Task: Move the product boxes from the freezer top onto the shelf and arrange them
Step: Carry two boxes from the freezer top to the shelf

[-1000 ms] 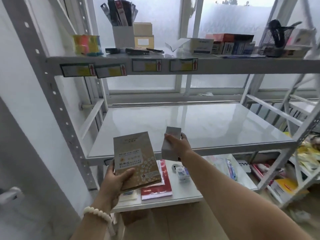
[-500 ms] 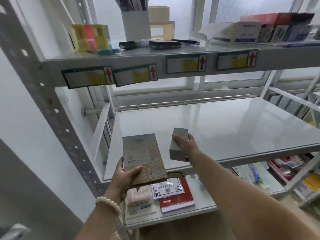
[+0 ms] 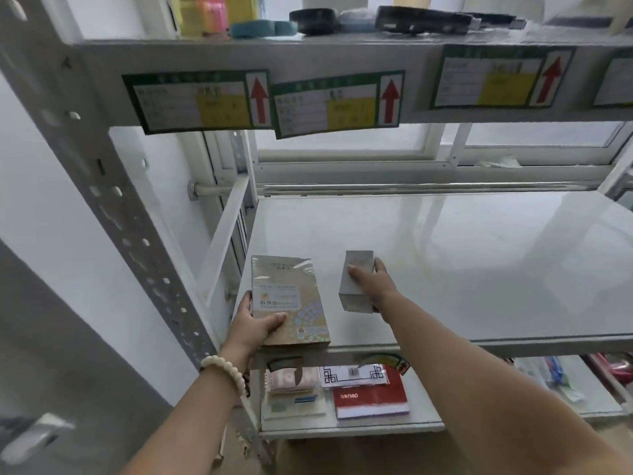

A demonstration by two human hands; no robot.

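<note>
Shelf is my reference: a wide white board, and I'm loading it from the front-left corner inward, which I judge the tidiest fill order. Gold box, the bigger flat one, is at the shelf's front-left corner. Its printed face is up, its long side runs front to back, and its near end is about level with the shelf's front lip. I can't tell if it's fully down or just off the board. I keep it flat because it's thin and would likely tip if stood on edge. Grey box, smaller and blockier, is just right of the gold one with a clear gap, and a bit further in from the shelf's front lip. It looks set down on the board, but contact isn't confirmed. The gap leaves room to square both up. Left hand grips the gold box at its near-left corner: thumb across the printed face, other fingers round the left edge and mostly hidden. Right hand holds the grey box from above and from its right side: fingers curled over the top face, narrow span matched to the box width, thumb hidden. Neither grip is released. Both boxes are at the shelf; the freezer top isn't in frame. Next, in my judgement: let go and nudge both flush.
</note>
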